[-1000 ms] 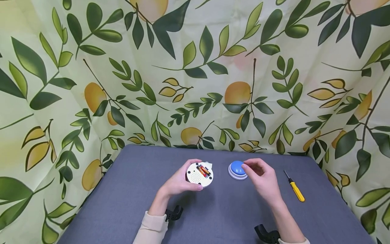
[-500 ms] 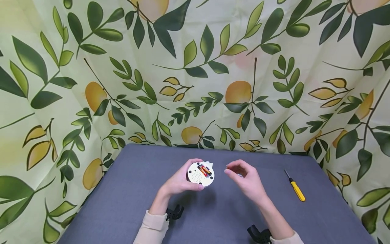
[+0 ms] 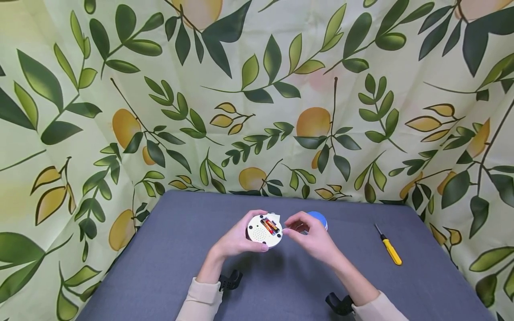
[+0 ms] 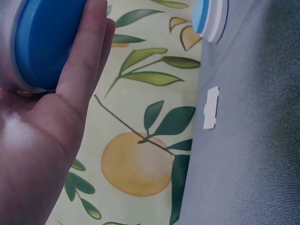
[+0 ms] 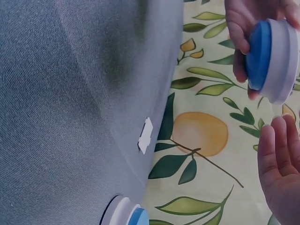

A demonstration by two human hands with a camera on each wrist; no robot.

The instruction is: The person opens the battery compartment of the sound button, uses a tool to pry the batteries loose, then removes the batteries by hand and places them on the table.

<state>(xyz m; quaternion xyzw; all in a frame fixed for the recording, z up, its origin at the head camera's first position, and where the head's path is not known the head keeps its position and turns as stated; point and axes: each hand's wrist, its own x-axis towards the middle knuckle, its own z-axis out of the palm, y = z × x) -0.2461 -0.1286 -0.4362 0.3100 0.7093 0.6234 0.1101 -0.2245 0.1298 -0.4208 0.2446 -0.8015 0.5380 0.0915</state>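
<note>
My left hand (image 3: 237, 238) grips a round blue-and-white push button (image 3: 257, 232) by its rim, its white underside turned up towards the head camera. Two batteries (image 3: 270, 226) lie in the uncovered battery slot there. The blue dome (image 4: 47, 42) of this button lies against my fingers in the left wrist view. My right hand (image 3: 311, 238) is beside the held button, fingertips right at its right edge. Its thumb and index finger are bent towards each other with a small gap, and nothing shows between them. The right wrist view shows the other fingers (image 5: 281, 145) nearly straight.
A second blue-topped button (image 3: 318, 218) stands on the grey table behind my right hand. To the right lies a yellow-handled screwdriver (image 3: 391, 252). A small white battery cover (image 4: 211, 108) lies on the table beyond the held button. Leaf-patterned cloth hangs behind the table.
My right hand has moved left from in front of the second button to the edge of the held one. My left hand has stayed in place with its button.
</note>
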